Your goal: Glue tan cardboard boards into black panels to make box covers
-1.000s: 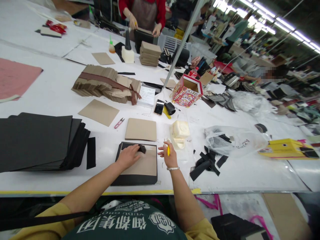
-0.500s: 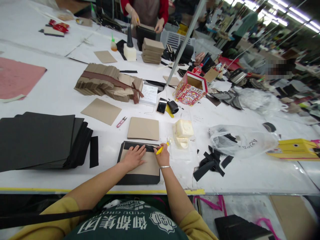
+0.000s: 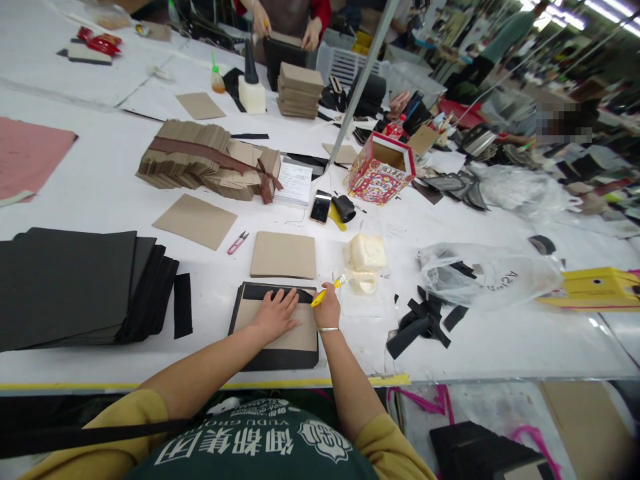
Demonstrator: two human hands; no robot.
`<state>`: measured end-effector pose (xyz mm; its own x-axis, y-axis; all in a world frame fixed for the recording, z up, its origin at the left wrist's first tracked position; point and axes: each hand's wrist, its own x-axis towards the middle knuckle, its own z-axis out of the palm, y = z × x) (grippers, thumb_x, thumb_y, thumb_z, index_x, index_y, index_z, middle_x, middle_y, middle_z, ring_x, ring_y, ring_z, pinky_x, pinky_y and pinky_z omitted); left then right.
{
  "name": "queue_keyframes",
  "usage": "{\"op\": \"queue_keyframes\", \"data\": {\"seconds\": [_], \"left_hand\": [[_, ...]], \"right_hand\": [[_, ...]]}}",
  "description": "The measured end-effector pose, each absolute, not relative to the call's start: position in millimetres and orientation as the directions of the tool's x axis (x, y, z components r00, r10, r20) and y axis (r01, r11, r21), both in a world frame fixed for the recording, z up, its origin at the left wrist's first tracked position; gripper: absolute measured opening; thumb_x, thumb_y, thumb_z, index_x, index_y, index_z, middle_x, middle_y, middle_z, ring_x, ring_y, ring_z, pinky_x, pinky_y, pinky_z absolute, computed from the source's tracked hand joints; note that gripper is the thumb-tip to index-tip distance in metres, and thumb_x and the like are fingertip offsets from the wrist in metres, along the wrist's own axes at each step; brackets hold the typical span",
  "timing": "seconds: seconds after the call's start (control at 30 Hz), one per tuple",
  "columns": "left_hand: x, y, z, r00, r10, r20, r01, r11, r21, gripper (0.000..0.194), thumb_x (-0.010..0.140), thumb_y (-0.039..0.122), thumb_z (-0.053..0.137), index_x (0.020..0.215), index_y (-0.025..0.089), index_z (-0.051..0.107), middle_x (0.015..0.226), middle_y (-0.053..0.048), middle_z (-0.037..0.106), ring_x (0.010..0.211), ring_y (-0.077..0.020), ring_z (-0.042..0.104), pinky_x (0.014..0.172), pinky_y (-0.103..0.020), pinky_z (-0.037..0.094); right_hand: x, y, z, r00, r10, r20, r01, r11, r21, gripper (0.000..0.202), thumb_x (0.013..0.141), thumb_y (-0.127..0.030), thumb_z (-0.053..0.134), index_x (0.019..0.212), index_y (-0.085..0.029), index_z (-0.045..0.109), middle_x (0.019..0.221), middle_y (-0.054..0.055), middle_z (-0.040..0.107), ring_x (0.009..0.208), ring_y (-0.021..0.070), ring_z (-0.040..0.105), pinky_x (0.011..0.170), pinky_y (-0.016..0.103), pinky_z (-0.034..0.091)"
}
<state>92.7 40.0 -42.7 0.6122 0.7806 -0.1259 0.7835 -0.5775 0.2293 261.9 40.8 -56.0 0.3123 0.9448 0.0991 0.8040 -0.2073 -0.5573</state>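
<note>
A beige board (image 3: 295, 339) lies on black sheets (image 3: 280, 360) near the table's front edge, with a black strip (image 3: 256, 292) along its far side. My left hand (image 3: 277, 315) rests flat on the board and strip, fingers spread. At the strip's right end, my right hand (image 3: 327, 308) is closed around a yellow brush (image 3: 321, 297), its bristles pointing up and right. Beyond the brush stands a cream-coloured block-like container (image 3: 367, 253). Just behind the black sheets lies a second beige board (image 3: 283, 255).
Large black sheets (image 3: 70, 287) are stacked at left, near pink snips (image 3: 237, 243). Black scraps (image 3: 423, 325) and a plastic bag (image 3: 480, 277) lie to the right. Behind are bundled boards (image 3: 200, 160), a phone (image 3: 321, 207) and a red patterned box (image 3: 383, 170). A person's hands (image 3: 312, 33) work across the table.
My left hand has slid slightly right along the strip. The brush remains in my right hand at the strip's right end. The view has shifted a little.
</note>
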Motion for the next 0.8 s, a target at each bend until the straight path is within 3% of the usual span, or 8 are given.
{"op": "queue_keyframes", "data": {"seconds": [0.13,0.23,0.33,0.43,0.57,0.8], "left_hand": [[99.9,35.7,-45.9,0.591,0.793,-0.148,0.801,-0.557,0.218,0.066,0.077,0.056,0.041,0.134,0.024,0.034,0.143,-0.008,0.027,0.122,-0.0362,0.029,0.096,-0.055,0.018],[101.6,31.9,-46.4,0.582,0.801,-0.142,0.807,-0.547,0.223,0.066,0.076,0.052,0.045,0.135,0.023,0.033,0.141,-0.008,0.03,0.123,-0.0365,0.026,0.098,-0.056,0.015],[100.2,29.8,-46.6,0.57,0.81,-0.137,0.813,-0.532,0.235,0.064,0.076,0.046,0.048,0.134,0.023,0.033,0.139,-0.008,0.035,0.124,-0.0347,0.027,0.1,-0.053,0.014],[94.2,29.4,-49.6,0.571,0.817,-0.079,0.805,-0.538,0.251,0.064,0.078,0.049,0.043,0.135,0.023,0.031,0.14,-0.006,0.032,0.126,-0.0303,0.027,0.103,-0.047,0.014],[72.7,28.1,-55.9,0.586,0.809,-0.035,0.794,-0.566,0.221,0.069,0.08,0.055,0.036,0.136,0.016,0.028,0.143,-0.008,0.027,0.13,-0.0229,0.022,0.107,-0.039,0.011],[15.0,17.1,-54.2,0.403,0.913,-0.069,0.913,-0.395,0.105,0.074,0.081,0.059,0.029,0.137,0.011,0.025,0.145,-0.01,0.016,0.133,-0.0229,0.012,0.108,-0.043,0.002]], "right_hand": [[254.4,35.7,-42.6,0.334,0.933,0.136,0.714,-0.156,-0.682,0.023,0.084,-0.028,0.038,0.103,-0.016,0.045,0.088,0.007,0.059,0.081,0.0176,0.058,0.074,0.03,0.045],[235.3,26.3,-38.4,0.154,0.981,0.12,0.601,0.004,-0.8,0.021,0.087,-0.024,0.034,0.103,-0.019,0.046,0.098,0.007,0.059,0.091,0.0151,0.058,0.081,0.029,0.045],[222.0,18.1,-45.5,0.003,0.99,0.138,0.549,0.114,-0.828,0.024,0.087,-0.02,0.033,0.105,-0.018,0.048,0.108,0.008,0.057,0.103,0.0156,0.053,0.089,0.031,0.042],[224.1,15.1,-58.4,-0.048,0.982,0.184,0.623,0.174,-0.763,0.031,0.083,-0.015,0.035,0.111,-0.015,0.048,0.113,0.01,0.055,0.11,0.0183,0.048,0.096,0.036,0.037],[235.5,12.7,-70.6,-0.202,0.953,0.226,0.754,0.299,-0.585,0.041,0.076,-0.008,0.04,0.117,-0.011,0.045,0.115,0.013,0.055,0.12,0.0222,0.039,0.101,0.044,0.029],[239.7,2.9,-76.4,-0.186,0.962,0.199,0.892,0.25,-0.378,0.03,0.077,-0.005,0.042,0.104,-0.014,0.05,0.132,0.012,0.042,0.125,0.0225,0.03,0.101,0.044,0.026]]}}
